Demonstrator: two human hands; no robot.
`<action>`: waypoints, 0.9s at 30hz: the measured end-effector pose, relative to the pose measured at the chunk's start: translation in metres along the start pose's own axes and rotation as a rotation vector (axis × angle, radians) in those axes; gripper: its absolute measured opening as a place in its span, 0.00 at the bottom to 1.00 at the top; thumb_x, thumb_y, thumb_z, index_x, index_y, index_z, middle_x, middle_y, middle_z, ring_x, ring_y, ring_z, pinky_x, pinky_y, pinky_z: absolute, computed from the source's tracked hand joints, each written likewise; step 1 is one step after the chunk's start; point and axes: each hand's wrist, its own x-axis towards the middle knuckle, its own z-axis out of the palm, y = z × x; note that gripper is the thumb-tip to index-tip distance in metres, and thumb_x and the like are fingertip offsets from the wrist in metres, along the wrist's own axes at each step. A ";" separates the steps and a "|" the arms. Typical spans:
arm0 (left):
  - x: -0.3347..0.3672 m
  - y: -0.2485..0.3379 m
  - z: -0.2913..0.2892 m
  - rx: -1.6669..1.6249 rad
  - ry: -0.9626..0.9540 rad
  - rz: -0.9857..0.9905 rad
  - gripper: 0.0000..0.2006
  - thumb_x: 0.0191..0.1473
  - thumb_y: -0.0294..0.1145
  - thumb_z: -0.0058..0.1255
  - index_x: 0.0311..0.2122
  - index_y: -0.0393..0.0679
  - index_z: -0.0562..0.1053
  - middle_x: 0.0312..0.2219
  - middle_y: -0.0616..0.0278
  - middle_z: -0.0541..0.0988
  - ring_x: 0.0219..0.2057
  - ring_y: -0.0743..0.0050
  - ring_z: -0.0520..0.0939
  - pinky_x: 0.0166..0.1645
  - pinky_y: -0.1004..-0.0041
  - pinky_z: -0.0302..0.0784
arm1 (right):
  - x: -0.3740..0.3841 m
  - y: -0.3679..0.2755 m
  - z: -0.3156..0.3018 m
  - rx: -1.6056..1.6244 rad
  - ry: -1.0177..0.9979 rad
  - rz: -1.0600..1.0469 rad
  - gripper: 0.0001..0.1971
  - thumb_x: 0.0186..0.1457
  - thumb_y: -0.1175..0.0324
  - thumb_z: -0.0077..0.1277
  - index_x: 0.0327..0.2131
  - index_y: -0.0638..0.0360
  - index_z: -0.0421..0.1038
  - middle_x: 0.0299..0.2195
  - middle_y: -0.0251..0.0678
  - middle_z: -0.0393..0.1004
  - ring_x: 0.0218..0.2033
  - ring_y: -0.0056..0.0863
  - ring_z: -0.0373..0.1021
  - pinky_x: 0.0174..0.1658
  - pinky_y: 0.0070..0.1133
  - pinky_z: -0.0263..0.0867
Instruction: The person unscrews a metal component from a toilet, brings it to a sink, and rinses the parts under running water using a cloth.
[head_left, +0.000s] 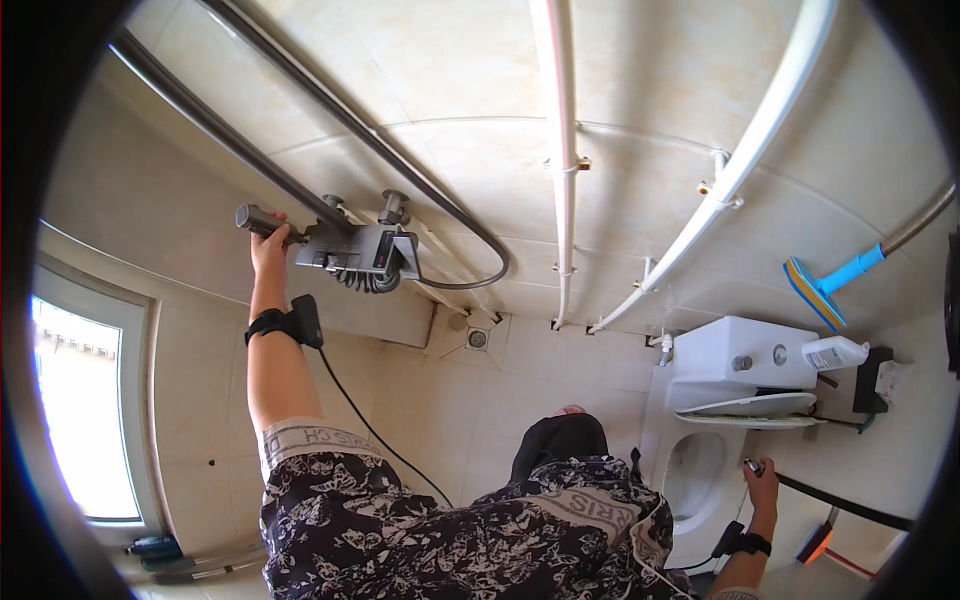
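Reaching up to the left, my left hand is closed round a grey cylindrical handle, probably a hand sprayer, beside a grey wall-mounted shower mixer. A coiled hose hangs under the mixer. At the lower right my right hand is closed on a small dark thing with a silvery end, near the toilet bowl. A long black bar runs right from beside that hand; whether it is part of the held thing, I cannot tell.
White pipes run down the tiled wall. A toilet tank with a white bottle is on the right, below a blue-handled brush. There is a floor drain ahead and a bright window at left.
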 end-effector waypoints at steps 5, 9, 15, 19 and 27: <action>0.002 -0.003 0.003 -0.179 0.000 -0.004 0.18 0.42 0.15 0.42 0.42 0.37 0.65 0.42 0.52 0.72 0.45 0.63 0.72 0.51 0.69 0.68 | 0.024 0.006 0.016 -0.085 0.065 -0.103 0.26 0.44 0.57 0.56 0.45 0.60 0.64 0.32 0.48 0.74 0.34 0.39 0.71 0.38 0.29 0.66; 0.000 -0.006 -0.013 -0.217 -0.095 -0.003 0.19 0.40 0.15 0.40 0.42 0.36 0.65 0.42 0.50 0.72 0.46 0.59 0.72 0.52 0.65 0.67 | 0.054 0.013 0.021 -0.022 0.038 -0.106 0.26 0.44 0.57 0.56 0.44 0.61 0.64 0.32 0.48 0.74 0.34 0.39 0.72 0.37 0.28 0.66; 0.008 0.009 -0.006 -0.211 -0.219 -0.082 0.18 0.43 0.17 0.39 0.44 0.36 0.66 0.41 0.52 0.73 0.47 0.61 0.72 0.53 0.66 0.66 | 0.062 0.024 0.019 -0.090 0.080 -0.169 0.25 0.44 0.57 0.56 0.43 0.61 0.65 0.32 0.47 0.73 0.28 0.33 0.71 0.31 0.27 0.67; 0.006 -0.009 0.008 -0.181 -0.184 0.004 0.19 0.46 0.20 0.41 0.48 0.38 0.64 0.43 0.59 0.73 0.47 0.70 0.70 0.54 0.71 0.61 | 0.064 0.030 0.024 -0.031 0.069 -0.135 0.24 0.45 0.56 0.55 0.43 0.59 0.64 0.30 0.45 0.72 0.25 0.32 0.70 0.30 0.27 0.67; 0.004 -0.042 0.015 0.110 -0.033 -0.032 0.14 0.47 0.25 0.47 0.42 0.41 0.69 0.40 0.64 0.74 0.41 0.74 0.72 0.46 0.76 0.64 | 0.022 0.009 0.008 0.056 -0.003 0.006 0.25 0.44 0.56 0.57 0.43 0.59 0.64 0.33 0.49 0.73 0.35 0.41 0.71 0.38 0.30 0.65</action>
